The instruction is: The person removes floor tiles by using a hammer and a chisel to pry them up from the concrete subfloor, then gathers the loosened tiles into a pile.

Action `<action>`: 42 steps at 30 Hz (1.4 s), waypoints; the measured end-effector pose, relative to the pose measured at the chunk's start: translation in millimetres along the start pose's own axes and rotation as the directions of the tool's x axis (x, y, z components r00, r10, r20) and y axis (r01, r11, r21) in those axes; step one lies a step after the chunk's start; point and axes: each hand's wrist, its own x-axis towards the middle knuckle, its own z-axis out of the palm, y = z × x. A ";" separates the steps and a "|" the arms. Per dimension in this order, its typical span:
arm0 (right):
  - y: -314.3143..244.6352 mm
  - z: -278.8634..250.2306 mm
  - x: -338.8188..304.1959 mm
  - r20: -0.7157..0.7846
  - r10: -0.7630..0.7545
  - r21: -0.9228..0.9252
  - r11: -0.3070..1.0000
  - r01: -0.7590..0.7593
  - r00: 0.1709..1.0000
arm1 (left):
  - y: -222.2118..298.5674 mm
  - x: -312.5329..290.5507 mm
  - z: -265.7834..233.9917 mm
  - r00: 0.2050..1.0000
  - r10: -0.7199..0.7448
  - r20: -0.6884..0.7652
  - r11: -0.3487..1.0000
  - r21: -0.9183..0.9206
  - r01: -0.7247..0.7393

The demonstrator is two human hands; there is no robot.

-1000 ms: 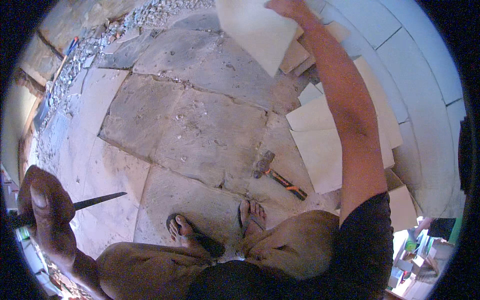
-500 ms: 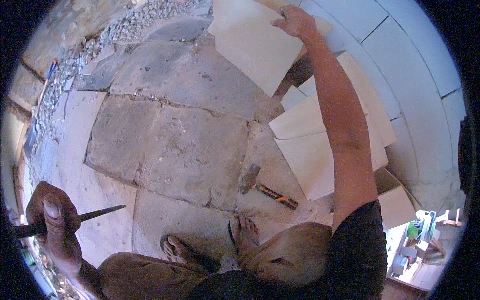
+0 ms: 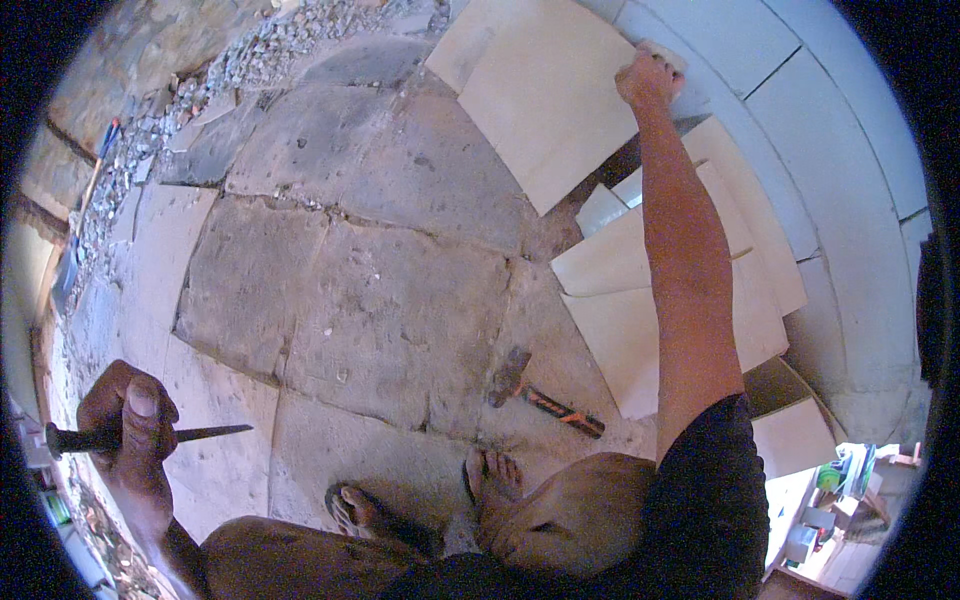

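Note:
A dark, tapering steel chisel is gripped in my left hand, at the lower left. Its flared head sticks out to the left and its narrow tip points right. My right arm reaches to the far right, where my right hand has its fingers curled over the right corner of a beige tile. That tile lies on another beige one, whose left part shows. A hammer with a dark head and a black and orange handle rests on the floor in front of my feet.
More beige tiles are stacked unevenly under my right arm. Worn stone slabs cover the floor. Gravel lines the far left, near a long-handled tool. Pale blue blockwork rises on the right.
My right hand has moved right along the tile, from its far edge to its right corner. The top tile sits differently, baring part of the one below. My left hand with the chisel has shifted slightly right.

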 end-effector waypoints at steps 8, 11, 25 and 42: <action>19.7 29.0 6.6 0.004 -0.008 -0.038 0.999 0.008 1.000 | -7.2 13.4 11.7 0.994 -0.112 0.006 0.994 -0.004 0.112; 25.8 36.5 4.5 -0.014 0.026 -0.077 0.997 -0.027 1.000 | -6.2 18.8 24.5 0.994 -0.090 0.056 0.996 0.025 0.089; -39.3 -91.2 -217.0 -0.143 -0.593 0.567 0.607 0.557 0.792 | -9.0 39.4 42.3 0.980 -0.143 0.140 0.981 0.150 0.122; 54.4 -28.5 -548.3 0.446 -0.435 0.662 0.748 0.038 0.782 | -116.3 -22.9 203.4 0.638 0.281 0.717 0.889 0.055 -0.454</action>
